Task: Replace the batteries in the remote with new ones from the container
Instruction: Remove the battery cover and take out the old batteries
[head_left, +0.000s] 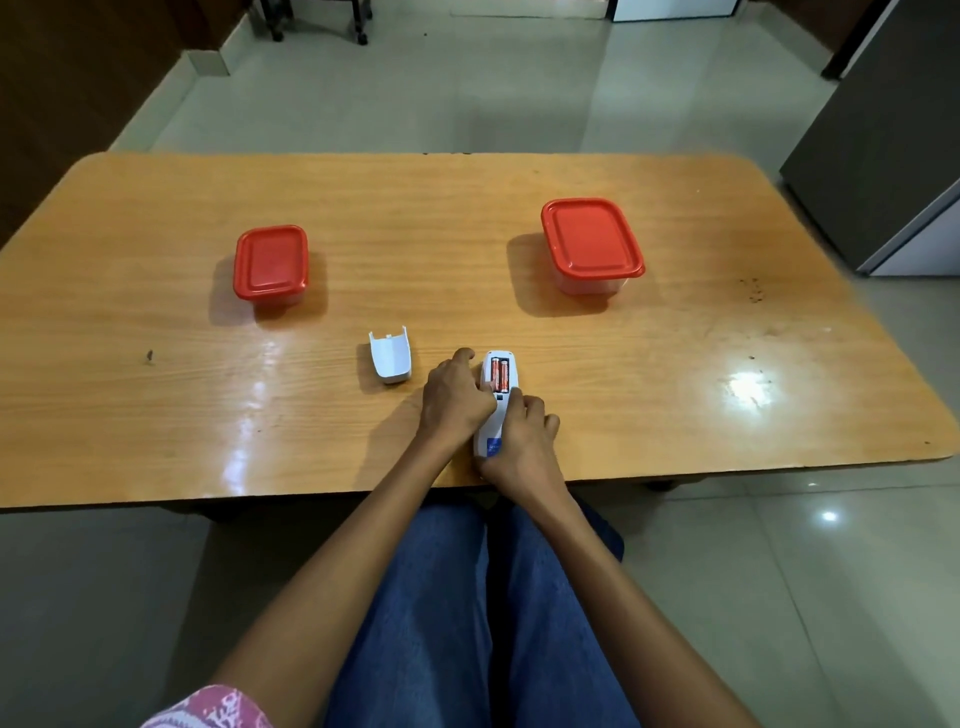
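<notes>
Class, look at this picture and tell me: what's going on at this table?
A seated person's left hand and right hand grip a white remote lying on the table. Its battery cover lies beside it, and two orange batteries sit in the open compartment. The smaller container and the larger container farther back are lidded.

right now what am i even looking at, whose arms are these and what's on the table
There is no machine here: a person wears a camera on the head, so this single picture looks down at their own arms. They sit at a wooden table. The right hand grips the lower end of a white remote lying back up; the left hand holds its upper part. Its battery cover lies off to the left, so two orange batteries show. Farther back stand a smaller container on the left and a larger container on the right, both with red lids on; their contents cannot be seen.
</notes>
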